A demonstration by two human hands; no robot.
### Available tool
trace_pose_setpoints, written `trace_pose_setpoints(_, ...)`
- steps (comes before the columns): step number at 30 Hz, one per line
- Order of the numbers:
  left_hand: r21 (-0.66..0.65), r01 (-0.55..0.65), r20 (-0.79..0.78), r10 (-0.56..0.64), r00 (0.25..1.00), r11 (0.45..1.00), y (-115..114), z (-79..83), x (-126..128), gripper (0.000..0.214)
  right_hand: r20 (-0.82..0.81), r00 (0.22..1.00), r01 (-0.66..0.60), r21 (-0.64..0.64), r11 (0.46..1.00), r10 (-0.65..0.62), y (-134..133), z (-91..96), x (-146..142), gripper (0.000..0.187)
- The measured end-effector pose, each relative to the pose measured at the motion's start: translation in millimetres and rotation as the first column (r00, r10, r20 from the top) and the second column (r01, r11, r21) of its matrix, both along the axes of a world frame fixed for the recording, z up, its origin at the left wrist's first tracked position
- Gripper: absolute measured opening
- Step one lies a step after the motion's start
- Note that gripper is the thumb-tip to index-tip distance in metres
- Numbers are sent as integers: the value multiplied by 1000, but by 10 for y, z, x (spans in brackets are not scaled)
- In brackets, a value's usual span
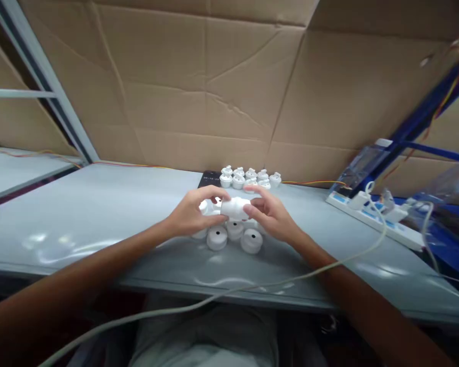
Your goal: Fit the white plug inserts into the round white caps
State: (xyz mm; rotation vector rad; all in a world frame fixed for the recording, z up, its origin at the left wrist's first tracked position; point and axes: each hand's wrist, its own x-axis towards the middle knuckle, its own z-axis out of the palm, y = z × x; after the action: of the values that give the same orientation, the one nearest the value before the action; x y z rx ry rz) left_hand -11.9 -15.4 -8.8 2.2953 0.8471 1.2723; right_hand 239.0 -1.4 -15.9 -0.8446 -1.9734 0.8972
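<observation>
Head view shows the left hand (189,215) and the right hand (272,215) meeting over the pale grey table (99,214). A short white plastic cylinder (235,208) is held between them, a little above the surface. The left thumb and forefinger pinch its left end, and the right thumb and forefinger pinch its right end. The other fingers of both hands curl under and are partly hidden, so it cannot be told how they lie.

Just below the hands lie round white plastic caps (217,238), each with a dark hole in the middle. Some are covered by the hands, so their number is not clear. Behind, near the brown cardboard wall (214,92), stands a group of small white knobbed parts (248,177), too small to see in detail. A black phone (209,179) lies just left of this group, and its screen text is unreadable.

At the right lies a long white power strip (371,216). A white cable (252,285) runs from it over the table edge and is cut off at the bottom. Both forearms are also cut off there.
</observation>
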Motion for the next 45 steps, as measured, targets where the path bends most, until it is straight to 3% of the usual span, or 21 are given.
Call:
trace_pose_setpoints(5, -124, -11, 71, 19, 997, 992, 11, -9, 25, 41, 23, 999, -29, 155, 987, 25, -30, 13, -19, 58)
trace_pose_setpoints(9, -167, 17, 92, -1, 996, 986, 34, -25, 20, 41, 29, 1000, -10, 156, 988, 5, -38, 9, -18, 43)
trace_pose_setpoints(15, -42, -19, -12, 19, 1000, 999, 31, -13, -12, 40, 15, 1000, -7, 89, 996, 5, 8, -14, 0, 43)
trace_pose_setpoints(25, 136, -16, -14, 18, 1000, 991, -1, -9, 24, 31, -71, 996, -56, -71, 996, 51, 9, 41, -3, 42)
trace_pose_setpoints(32, 271, -13, -75, 35, 997, 962, 4, -11, 25, 27, -96, 994, -51, -81, 995, 43, 13, -1, -29, 38)
trace_pose_setpoints(35, 302, -8, -133, 51, 990, 953, 14, -13, 11, 27, -139, 990, 4, -45, 999, -11, 70, -6, -20, 41)
trace_pose_setpoints(37, 312, -17, -155, 68, 986, 950, 20, -19, -2, 23, -202, 972, 122, 11, 992, -118, 167, 27, 47, 41)
trace_pose_setpoints(39, 311, -44, -159, 98, 982, 949, 27, -25, -17, 17, -275, 921, 308, 79, 948, -277, 318, 70, 192, 40)
trace_pose_setpoints(40, 311, -57, -153, 110, 982, 949, 31, -26, -26, 14, -313, 876, 420, 115, 900, -368, 410, 84, 294, 40)
trace_pose_setpoints(43, 315, -70, -153, 123, 980, 947, 45, -24, -51, 9, -321, 700, 708, 190, 680, -639, 708, 36, 678, 38)
trace_pose_setpoints(45, 317, -68, -156, 123, 980, 946, 52, -24, -64, 7, -209, 625, 779, 219, 587, -752, 890, -79, 938, 40)
